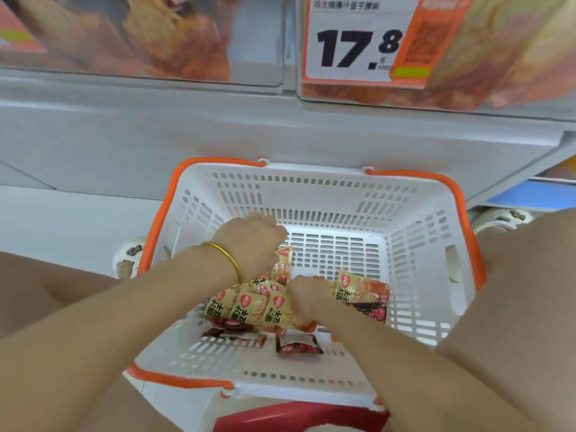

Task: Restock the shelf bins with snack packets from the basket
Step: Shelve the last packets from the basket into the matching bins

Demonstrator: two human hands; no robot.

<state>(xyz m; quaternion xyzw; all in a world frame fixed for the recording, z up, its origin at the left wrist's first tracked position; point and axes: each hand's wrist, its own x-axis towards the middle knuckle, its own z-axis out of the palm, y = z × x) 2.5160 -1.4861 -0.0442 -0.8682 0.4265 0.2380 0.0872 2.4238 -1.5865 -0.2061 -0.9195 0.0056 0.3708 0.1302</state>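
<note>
Snack packets [249, 307] are piled in the basket [311, 188] below the shelf bins [140, 42]. Left hand [251, 241] and right hand [304, 294] both grip a bunch. Slick wrappers, so an overfull grab could spill some on the lift.

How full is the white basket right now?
Mostly empty: the basket holds a few snack packets; much slotted floor shows bare.
</note>
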